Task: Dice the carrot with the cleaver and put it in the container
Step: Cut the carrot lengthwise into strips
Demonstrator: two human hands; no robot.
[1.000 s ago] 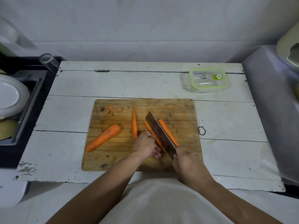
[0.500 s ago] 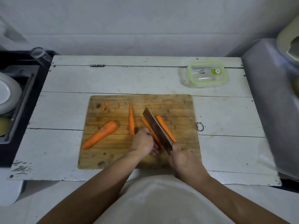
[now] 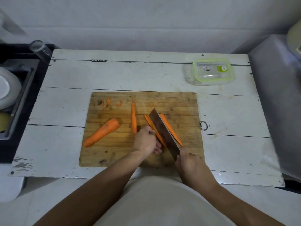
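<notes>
Since a second ago little has changed: the cleaver [image 3: 164,133] still stands lengthwise in the carrot [image 3: 169,128] mid-board [image 3: 179,103], so slicing continues and dicing has not begun. The right hand [image 3: 189,163] grasps the handle; the left hand [image 3: 145,140], fingers curled, steadies the orange strips, while the container [image 3: 211,71] sits lidded beyond the board's far right corner

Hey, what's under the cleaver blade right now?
The cleaver stands between two long carrot strips on the wooden board, one strip showing on each side. Whether more carrot sits directly beneath the edge cannot be seen, since the blade covers it.
</notes>
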